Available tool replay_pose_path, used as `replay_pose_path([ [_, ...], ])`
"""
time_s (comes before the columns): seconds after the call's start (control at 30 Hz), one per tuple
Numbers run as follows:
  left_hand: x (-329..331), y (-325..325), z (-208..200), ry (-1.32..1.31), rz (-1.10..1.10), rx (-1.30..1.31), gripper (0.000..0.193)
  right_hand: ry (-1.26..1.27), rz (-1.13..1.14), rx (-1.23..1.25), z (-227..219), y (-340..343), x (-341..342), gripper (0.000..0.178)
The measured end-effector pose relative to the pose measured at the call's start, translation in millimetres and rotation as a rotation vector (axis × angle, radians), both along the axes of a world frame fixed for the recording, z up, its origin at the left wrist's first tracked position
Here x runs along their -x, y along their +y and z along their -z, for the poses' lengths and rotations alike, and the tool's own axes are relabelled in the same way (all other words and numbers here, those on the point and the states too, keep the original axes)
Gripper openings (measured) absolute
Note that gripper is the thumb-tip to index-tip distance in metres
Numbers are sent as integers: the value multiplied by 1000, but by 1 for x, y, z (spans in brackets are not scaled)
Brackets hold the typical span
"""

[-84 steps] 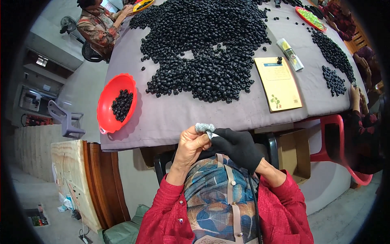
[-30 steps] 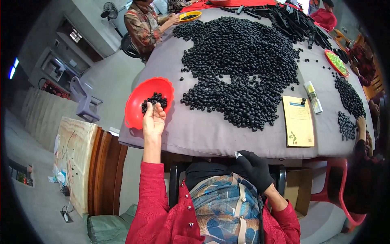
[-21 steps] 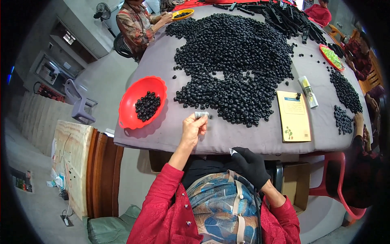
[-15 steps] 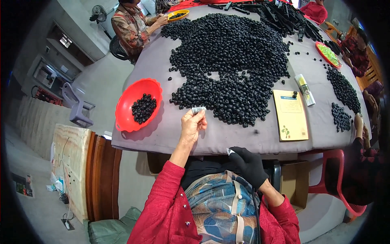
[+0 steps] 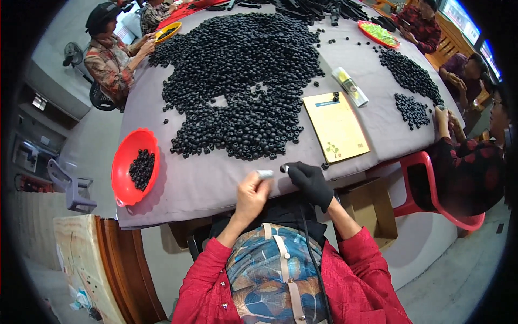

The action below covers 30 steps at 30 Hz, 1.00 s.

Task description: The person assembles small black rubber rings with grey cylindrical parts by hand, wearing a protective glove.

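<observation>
Just below the big heap of black rings (image 5: pixel 243 92) on the grey desk (image 5: pixel 205 183), the bare left hand (image 5: pixel 251 195) pinches a small pale piece (image 5: pixel 265 174). Beside it, the black-gloved right hand (image 5: pixel 310 181) pinches a black ring (image 5: pixel 284 168) at its fingertips.

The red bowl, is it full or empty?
Neither: the red bowl holds only a small heap of black beads, with much of its red inside bare.
</observation>
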<state>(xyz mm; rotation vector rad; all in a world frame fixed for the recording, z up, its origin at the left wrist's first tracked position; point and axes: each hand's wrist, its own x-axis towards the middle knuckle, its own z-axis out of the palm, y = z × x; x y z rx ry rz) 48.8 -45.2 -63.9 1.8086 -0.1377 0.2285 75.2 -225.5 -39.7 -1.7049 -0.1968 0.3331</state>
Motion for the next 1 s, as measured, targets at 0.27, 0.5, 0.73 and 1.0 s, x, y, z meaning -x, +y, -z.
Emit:
replay_pose_path([
  [0.27,0,-54,-83,-489,328,-221,16,-306,-23,-139,42,1,-11,36],
  [0.5,-27,-134,-39,-498,379,-863,5,-345,95,361,38,29,-9,21],
  [0.73,-48,-159,-19,-169,297,-1105,12,-271,137,203,21,32,-5,25],
  [1.0,-51,-158,-19,-49,407,-944,13,-239,169,322,8,29,-1,22],
])
